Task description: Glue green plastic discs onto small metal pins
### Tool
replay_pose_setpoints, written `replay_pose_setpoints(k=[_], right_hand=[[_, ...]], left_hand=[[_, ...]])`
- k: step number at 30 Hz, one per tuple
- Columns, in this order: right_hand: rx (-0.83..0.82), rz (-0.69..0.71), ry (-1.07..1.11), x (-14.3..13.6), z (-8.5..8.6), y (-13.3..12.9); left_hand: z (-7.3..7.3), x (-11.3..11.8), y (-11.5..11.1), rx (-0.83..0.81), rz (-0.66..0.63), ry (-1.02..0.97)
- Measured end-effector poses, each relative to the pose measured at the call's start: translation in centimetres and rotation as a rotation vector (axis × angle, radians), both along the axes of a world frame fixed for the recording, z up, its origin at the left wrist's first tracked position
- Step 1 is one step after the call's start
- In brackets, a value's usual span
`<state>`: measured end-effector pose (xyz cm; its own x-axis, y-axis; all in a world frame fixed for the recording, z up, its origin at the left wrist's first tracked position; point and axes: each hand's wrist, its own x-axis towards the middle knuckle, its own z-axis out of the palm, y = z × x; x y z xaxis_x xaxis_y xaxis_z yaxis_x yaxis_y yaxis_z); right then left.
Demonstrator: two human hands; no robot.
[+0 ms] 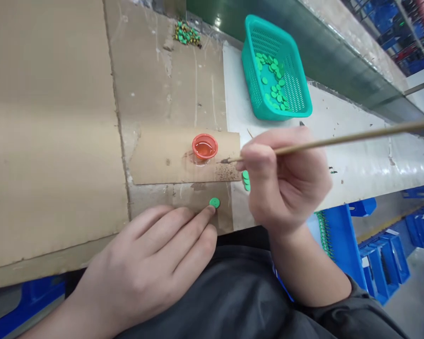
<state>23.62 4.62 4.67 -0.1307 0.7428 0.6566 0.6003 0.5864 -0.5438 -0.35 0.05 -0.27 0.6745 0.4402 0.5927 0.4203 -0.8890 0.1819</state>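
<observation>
My right hand (286, 176) is closed around a thin wooden brush (339, 141), its dark tip over the speckled cardboard strip (155, 160). Just left of that tip, a small red cup (205, 146) of clear liquid sits on the strip. My left hand (162, 259) lies palm down at the table's near edge, fingers stretched out, one fingertip touching the lower edge of a green disc (215, 203). A few more green discs (246, 181) lie beside my right hand, partly hidden by it.
A teal basket (277, 70) holding many green discs stands at the back. Small green and gold pieces (187, 34) are heaped at the back left. Large cardboard (49, 127) covers the left side. Blue trays (385, 263) are beyond the table at right.
</observation>
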Motion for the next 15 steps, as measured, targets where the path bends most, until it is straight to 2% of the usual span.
replay_pose_setpoints(k=[3,6,9,15], right_hand=[[0.14,-0.026,0.011,-1.0,0.4,2.4],[0.048,-0.038,-0.064,-1.5,0.2,3.3],[-0.018,-0.034,-0.078,-1.6,-0.1,3.2],[-0.025,-0.011,-0.023,-1.6,-0.3,3.3]], left_hand=[[0.2,0.1,0.1,0.0,0.0,-0.002],[0.2,0.2,0.2,0.006,-0.004,-0.029],[0.1,0.3,0.1,0.005,0.005,-0.033],[0.0,0.2,0.1,0.013,0.01,-0.017]])
